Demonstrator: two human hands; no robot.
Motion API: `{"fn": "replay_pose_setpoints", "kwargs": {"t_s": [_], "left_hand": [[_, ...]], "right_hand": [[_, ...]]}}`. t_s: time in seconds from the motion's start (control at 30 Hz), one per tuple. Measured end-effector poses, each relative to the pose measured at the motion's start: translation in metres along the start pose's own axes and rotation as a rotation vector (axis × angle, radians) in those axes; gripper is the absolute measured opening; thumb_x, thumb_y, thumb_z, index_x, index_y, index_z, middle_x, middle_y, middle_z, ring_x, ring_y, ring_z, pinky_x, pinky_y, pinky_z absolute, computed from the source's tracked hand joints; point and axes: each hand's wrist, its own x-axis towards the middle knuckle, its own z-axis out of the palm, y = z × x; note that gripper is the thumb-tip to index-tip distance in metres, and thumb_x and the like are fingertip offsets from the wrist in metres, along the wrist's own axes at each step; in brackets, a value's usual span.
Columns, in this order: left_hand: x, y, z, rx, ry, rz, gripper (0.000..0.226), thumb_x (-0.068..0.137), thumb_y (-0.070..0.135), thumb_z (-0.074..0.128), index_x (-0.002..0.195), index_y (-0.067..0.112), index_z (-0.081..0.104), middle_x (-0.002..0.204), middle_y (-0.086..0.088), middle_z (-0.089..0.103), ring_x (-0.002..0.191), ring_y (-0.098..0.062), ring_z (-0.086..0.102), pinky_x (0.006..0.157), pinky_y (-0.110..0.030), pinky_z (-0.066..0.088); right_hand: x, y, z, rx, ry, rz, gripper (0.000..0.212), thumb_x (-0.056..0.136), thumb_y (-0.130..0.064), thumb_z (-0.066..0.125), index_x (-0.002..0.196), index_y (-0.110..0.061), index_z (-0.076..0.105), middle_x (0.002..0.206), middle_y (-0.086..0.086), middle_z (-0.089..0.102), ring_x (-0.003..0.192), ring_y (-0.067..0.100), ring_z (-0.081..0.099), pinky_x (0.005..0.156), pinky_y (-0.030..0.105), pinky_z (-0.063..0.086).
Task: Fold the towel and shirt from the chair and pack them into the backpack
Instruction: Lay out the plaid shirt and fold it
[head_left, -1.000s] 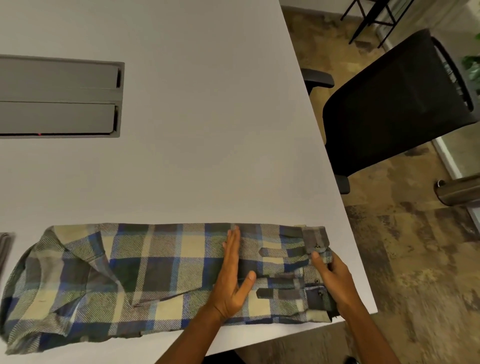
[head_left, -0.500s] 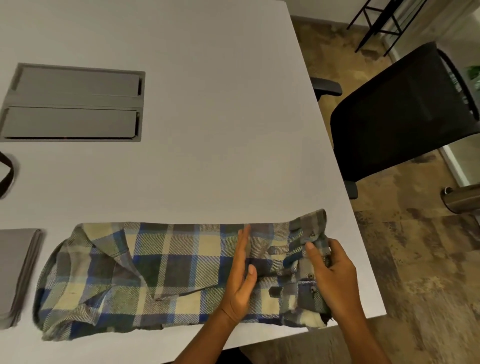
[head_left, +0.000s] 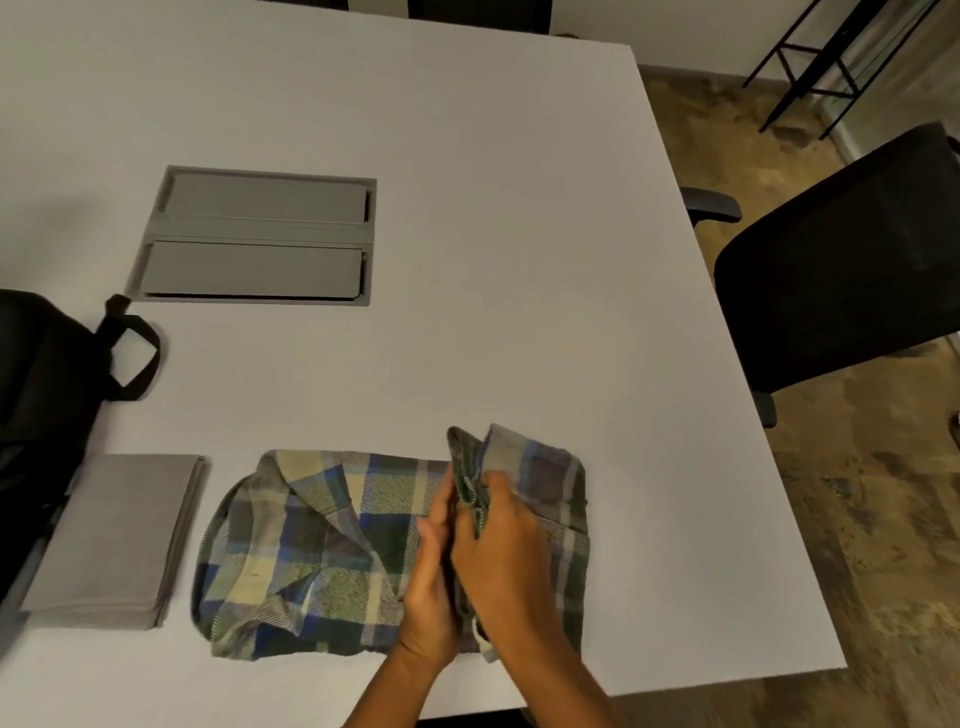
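Gripping a lifted flap of the plaid shirt (head_left: 322, 545), the right hand (head_left: 506, 561) pinches the cloth between thumb and fingers, with the flap turned up over the shirt's right end. Pressed close against it stands the left hand (head_left: 428, 582), edge-on with fingers straight and flat on the cloth; it holds nothing that can be seen. Where the two hands meet, the fold beneath is hidden. The shirt lies near the front edge of the white table (head_left: 519, 260), collar end toward the left. Just beside it on the left, not touching, sits a folded grey towel (head_left: 114, 535). Further left a black backpack (head_left: 41, 395) is cut off by the frame, one strap loop lying on the tabletop. Beyond, a grey hatch (head_left: 260, 236) is set flush into the table. To the right a black chair (head_left: 841, 270) stands on the mottled floor.
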Motion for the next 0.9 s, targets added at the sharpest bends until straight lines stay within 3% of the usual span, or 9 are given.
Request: {"fn": "replay_pose_setpoints", "kwargs": {"t_s": [0.2,0.3,0.43,0.5,0.57,0.63,0.7,0.8,0.9], "left_hand": [[0.0,0.017,-0.058,0.014,0.072,-0.003,0.101,0.083,0.078,0.063,0.16,0.019,0.036,0.16,-0.004,0.049,0.148,-0.022,0.047,0.116,-0.033,0.044],[0.002,0.015,-0.087,0.123,0.145,0.008,0.08,0.096,0.073,0.041,0.159,0.024,0.037,0.161,0.005,0.048,0.15,-0.015,0.043,0.115,-0.028,0.045],[0.005,0.019,-0.114,0.292,0.24,0.04,0.078,0.099,0.072,0.036,0.161,0.025,0.034,0.166,0.009,0.039,0.156,-0.01,0.031,0.131,-0.05,0.014],[0.008,0.021,-0.117,0.31,0.239,0.094,0.066,0.106,0.054,0.029,0.163,0.019,0.029,0.167,0.006,0.036,0.157,-0.012,0.027,0.132,-0.05,0.012],[0.011,0.023,-0.109,0.329,0.201,0.149,0.063,0.108,0.044,0.025,0.165,0.017,0.022,0.17,0.004,0.03,0.159,-0.013,0.022,0.132,-0.046,0.013],[0.015,0.024,-0.092,0.37,0.14,0.206,0.076,0.105,0.06,0.033,0.166,0.019,0.015,0.173,0.004,0.023,0.161,-0.015,0.016,0.131,-0.041,0.015],[0.018,0.023,-0.074,0.399,0.067,0.238,0.092,0.098,0.074,0.036,0.166,0.018,0.009,0.174,0.004,0.017,0.161,-0.015,0.014,0.129,-0.031,0.018],[0.025,0.015,-0.059,0.463,0.0,0.246,0.097,0.096,0.076,0.036,0.166,0.016,0.006,0.175,0.006,0.014,0.161,-0.013,0.014,0.128,-0.025,0.02],[0.032,-0.003,-0.07,0.537,-0.016,0.235,0.08,0.105,0.054,0.038,0.166,0.016,0.005,0.175,0.007,0.011,0.161,-0.015,0.013,0.131,-0.042,0.018]], "right_hand": [[-0.006,-0.029,0.05,-0.118,-0.128,0.008,0.046,0.105,-0.037,0.054,0.147,-0.024,0.04,0.124,0.0,0.067,0.103,0.019,0.071,0.083,0.032,0.062],[-0.011,-0.037,0.072,-0.154,-0.248,0.031,0.055,0.106,-0.034,0.052,0.155,-0.021,0.031,0.138,0.005,0.059,0.114,0.023,0.068,0.089,0.033,0.058],[-0.018,-0.032,0.094,-0.085,-0.399,0.047,0.073,0.103,-0.035,0.058,0.161,-0.021,0.016,0.158,0.003,0.04,0.136,0.025,0.053,0.106,0.038,0.052],[-0.018,-0.024,0.094,0.008,-0.448,0.06,0.08,0.1,-0.04,0.062,0.163,-0.023,0.016,0.158,0.0,0.04,0.139,0.022,0.051,0.11,0.035,0.049],[-0.016,-0.015,0.082,0.187,-0.497,0.085,0.074,0.098,-0.04,0.067,0.16,-0.027,0.028,0.137,-0.002,0.058,0.118,0.01,0.064,0.098,0.029,0.057],[-0.016,-0.001,0.065,0.329,-0.425,0.036,0.047,0.099,-0.031,0.069,0.143,-0.035,0.052,0.104,-0.011,0.069,0.091,0.003,0.069,0.079,0.02,0.06],[-0.016,0.018,0.049,0.325,-0.144,-0.055,0.028,0.099,-0.022,0.07,0.119,-0.041,0.064,0.097,-0.016,0.07,0.089,0.004,0.069,0.072,0.018,0.059],[-0.012,0.052,0.023,0.256,0.203,0.012,0.025,0.096,-0.019,0.072,0.112,-0.037,0.065,0.108,-0.013,0.065,0.097,0.01,0.066,0.073,0.02,0.06],[-0.004,0.089,0.008,0.151,0.244,0.223,0.044,0.09,-0.03,0.077,0.129,-0.03,0.058,0.131,-0.001,0.059,0.113,0.019,0.058,0.089,0.035,0.058]]}}
